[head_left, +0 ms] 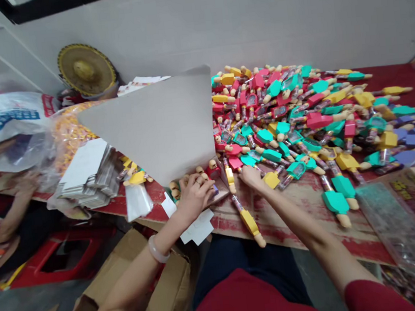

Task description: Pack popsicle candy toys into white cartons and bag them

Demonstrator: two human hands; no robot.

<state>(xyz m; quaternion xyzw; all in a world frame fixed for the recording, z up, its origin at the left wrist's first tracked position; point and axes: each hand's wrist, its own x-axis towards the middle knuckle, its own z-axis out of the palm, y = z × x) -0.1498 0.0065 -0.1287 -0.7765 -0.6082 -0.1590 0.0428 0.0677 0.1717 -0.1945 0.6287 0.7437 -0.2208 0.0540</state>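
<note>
Head view: two hands are working at a heap of paddle-topped plastic tubes point(281, 118) on a desk point(292, 223).
The left hand point(195, 196) is curling closed over a few tubes point(204, 171) gathered in a low card tray point(221, 193) near the desk's front edge, while a tall grey card sheet point(148, 127) is standing behind them, apparently acting as a backing wall. The right hand point(250, 178) is reaching into the heap's front edge, its fingertips hidden, so its grip cannot be told. A yellow-topped tube point(249, 223) is lying loose just below it. Toward the desk's left end, a stack of flat card blanks point(87, 175) is sitting within reach, seemingly kept handy, and a co-worker's hand point(27, 184) is resting beside a clear plastic sack point(70, 135).
</note>
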